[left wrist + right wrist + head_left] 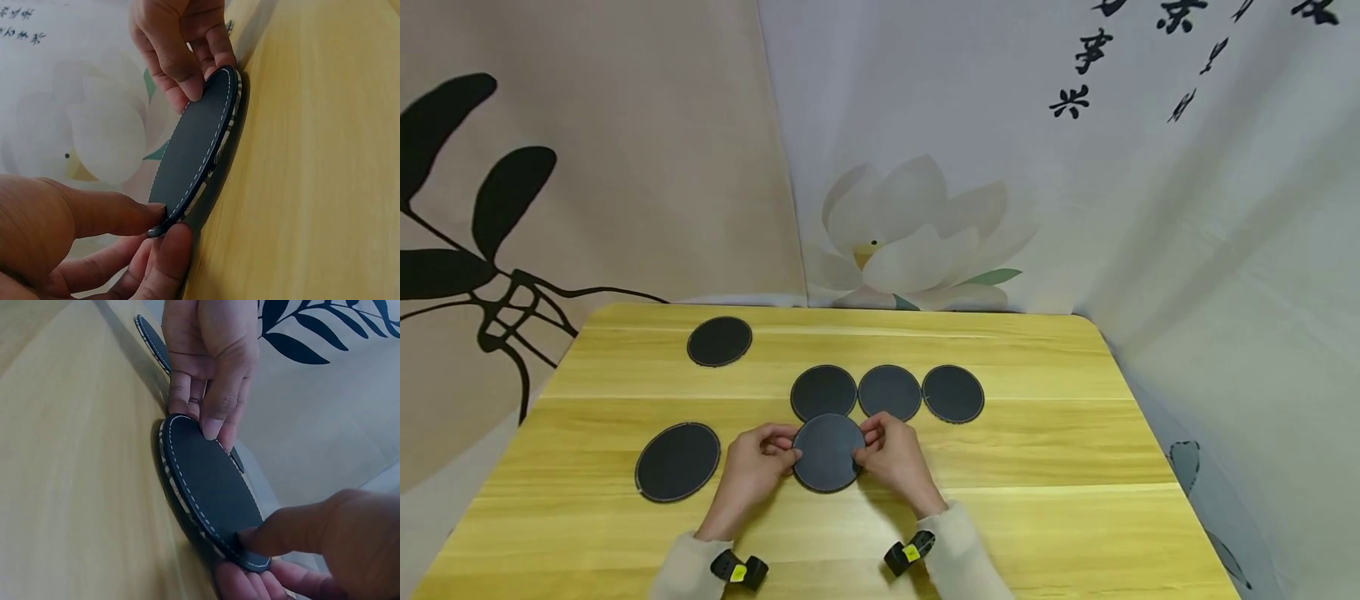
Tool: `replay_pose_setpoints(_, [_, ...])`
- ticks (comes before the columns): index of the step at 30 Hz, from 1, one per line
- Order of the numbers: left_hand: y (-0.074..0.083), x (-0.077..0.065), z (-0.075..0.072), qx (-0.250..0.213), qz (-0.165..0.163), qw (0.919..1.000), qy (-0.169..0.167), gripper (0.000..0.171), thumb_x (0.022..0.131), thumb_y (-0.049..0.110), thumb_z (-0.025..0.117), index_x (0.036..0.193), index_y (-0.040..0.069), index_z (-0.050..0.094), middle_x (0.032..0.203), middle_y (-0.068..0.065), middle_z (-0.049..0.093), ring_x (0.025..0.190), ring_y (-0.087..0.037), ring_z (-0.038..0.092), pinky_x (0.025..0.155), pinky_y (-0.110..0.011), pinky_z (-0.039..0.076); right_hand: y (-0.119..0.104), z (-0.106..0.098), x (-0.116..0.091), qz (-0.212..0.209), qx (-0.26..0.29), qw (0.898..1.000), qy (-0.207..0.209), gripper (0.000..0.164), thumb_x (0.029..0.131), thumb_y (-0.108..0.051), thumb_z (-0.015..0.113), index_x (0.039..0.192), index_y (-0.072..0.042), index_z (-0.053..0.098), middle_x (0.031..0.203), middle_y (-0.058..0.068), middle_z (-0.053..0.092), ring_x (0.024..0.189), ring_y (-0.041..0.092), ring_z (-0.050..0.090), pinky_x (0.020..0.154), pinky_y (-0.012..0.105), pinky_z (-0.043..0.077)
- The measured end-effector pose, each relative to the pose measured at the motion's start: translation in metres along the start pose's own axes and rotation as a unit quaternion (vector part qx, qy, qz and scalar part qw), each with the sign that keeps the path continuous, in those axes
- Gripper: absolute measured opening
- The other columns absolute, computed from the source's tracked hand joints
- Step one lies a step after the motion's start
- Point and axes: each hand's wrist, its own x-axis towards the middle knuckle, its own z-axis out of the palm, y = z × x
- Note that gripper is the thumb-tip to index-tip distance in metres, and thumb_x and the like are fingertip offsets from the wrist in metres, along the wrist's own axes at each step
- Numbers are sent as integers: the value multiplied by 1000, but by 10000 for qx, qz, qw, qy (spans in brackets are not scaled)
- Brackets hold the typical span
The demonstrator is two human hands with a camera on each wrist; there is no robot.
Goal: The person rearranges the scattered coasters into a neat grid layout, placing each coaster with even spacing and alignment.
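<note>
A round black coaster with pale stitching along its rim is held just above the table by both hands. My left hand pinches its left edge, thumb on top and fingers beneath. At the opposite edge my right hand pinches it the same way. In the left wrist view the coaster shows a patterned black-and-white underside along its edge. The right wrist view shows the coaster slightly tilted, with its shadow on the wood. Its far edge overlaps, in the head view, another black coaster.
Two more coasters, one in the middle and one at the right, continue that row. Left of the hands lie a near coaster and a far coaster. A printed curtain hangs behind the wooden table.
</note>
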Motion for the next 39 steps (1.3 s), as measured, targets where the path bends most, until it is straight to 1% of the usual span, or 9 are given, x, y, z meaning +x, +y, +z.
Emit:
replay_pose_setpoints(6, [-1, -4, -10, 46, -76, 10000, -24, 25, 89, -4, 73, 113, -4, 72, 92, -13, 64, 74, -17, 64, 64, -29, 61, -4, 8, -2, -217, -152, 9996, -68, 29, 76, 1, 82, 101, 1, 66, 88, 14, 66, 71, 10, 56, 65, 21, 50])
replay_pose_setpoints(15, [-2, -7, -17, 434, -132, 9990, -4, 24, 87, -3, 75, 111, -4, 72, 88, -12, 64, 70, -16, 64, 61, -27, 59, -7, 15, -4, -344, -386, 9986, -92, 26, 75, 1, 81, 96, 0, 67, 83, 11, 67, 69, 6, 54, 64, 19, 49])
replay_pose_setpoints(22, [-1, -8, -19, 653, -87, 9978, -48, 24, 87, -3, 75, 111, -6, 71, 87, -11, 63, 69, -14, 63, 59, -27, 57, -5, 18, -5, -397, -400, 9983, -148, 26, 75, 0, 81, 96, -1, 67, 82, 9, 66, 68, 5, 53, 63, 19, 48])
replay_pose_setpoints(27, [0, -8, -20, 1019, -21, 9948, -10, 23, 86, -2, 76, 108, -5, 72, 86, -11, 64, 69, -14, 61, 57, -24, 52, -4, 19, -4, -413, -471, 9979, -148, 25, 76, -2, 82, 96, -3, 67, 82, 7, 66, 68, 4, 53, 64, 19, 48])
replay_pose_setpoints(32, [0, -8, -19, 1376, 68, 9905, 2, 21, 85, 1, 77, 106, -2, 73, 87, -9, 66, 72, -14, 60, 61, -24, 48, -4, 19, -4, -455, -524, 9975, -97, 25, 75, -2, 83, 96, -3, 68, 83, 7, 66, 68, 4, 52, 64, 19, 47])
replay_pose_setpoints(35, [0, -7, -17, 1476, 137, 9890, -3, 21, 85, 2, 78, 105, -2, 73, 87, -8, 66, 73, -14, 60, 62, -24, 47, -4, 18, -4, -494, -530, 9974, -56, 26, 75, -2, 83, 96, -2, 68, 83, 9, 66, 68, 4, 52, 63, 19, 48])
replay_pose_setpoints(39, [0, -6, -14, 1466, 192, 9890, -1, 22, 84, 1, 78, 106, -2, 73, 87, -8, 66, 74, -13, 61, 63, -24, 47, -3, 16, -5, -451, -525, 9976, -17, 26, 74, -1, 84, 94, -1, 68, 82, 9, 66, 68, 4, 52, 63, 19, 48])
